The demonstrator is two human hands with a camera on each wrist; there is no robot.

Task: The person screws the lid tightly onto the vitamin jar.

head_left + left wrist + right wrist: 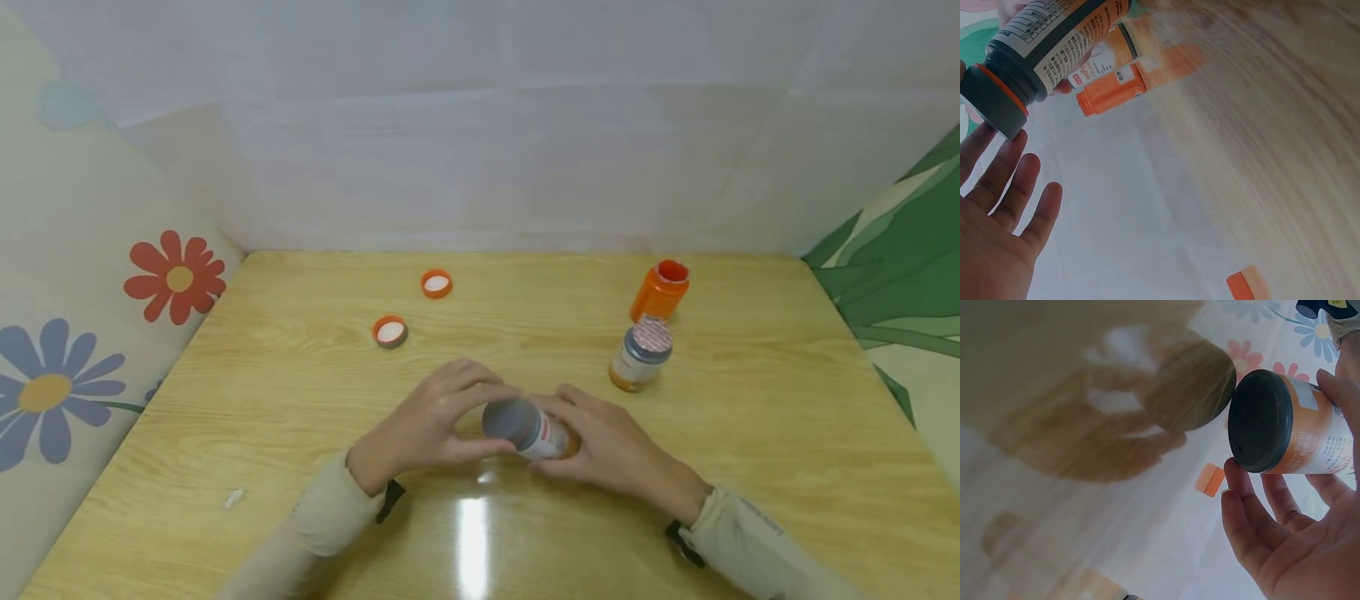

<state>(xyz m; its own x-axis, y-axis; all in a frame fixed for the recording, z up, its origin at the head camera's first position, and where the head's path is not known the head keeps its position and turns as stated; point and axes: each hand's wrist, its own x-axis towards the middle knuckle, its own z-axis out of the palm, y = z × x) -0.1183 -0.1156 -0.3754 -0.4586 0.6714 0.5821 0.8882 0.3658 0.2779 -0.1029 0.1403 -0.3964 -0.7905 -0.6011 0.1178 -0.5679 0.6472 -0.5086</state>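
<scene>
Holding a tilted bottle (552, 437) between them, low over the front middle of the table (300, 392), are the two hands of a person in pale sleeves (330, 508); the right hand (615, 442) is curved partway closed round its body, thumb on the near side and fingers on the far side; the left hand (446, 412) forms a wide pinch on the dark cap (512, 421), thumb at one edge and fingertips at the other, the remaining fingers spread and loose in the left wrist view; an orange ring (1007, 90) shows between this cap and the bottle's dark neck; the cap points toward the left hand, while the dark base (1260, 422) faces down toward the glossy surface, and whether it touches I cannot tell; the bottle is dark above and orange below, with a white printed label (1337, 444); right of centre and farther back stands a similar bottle with a foil seal (651, 336) across its top; just behind it is an orange bottle (660, 292) with its mouth uncovered; left of centre lie an orange cap (436, 284) and, nearer, a dark cap with an orange lining (390, 332), both with pale insides facing up; a small white scrap (234, 497) lies near the left edge
</scene>
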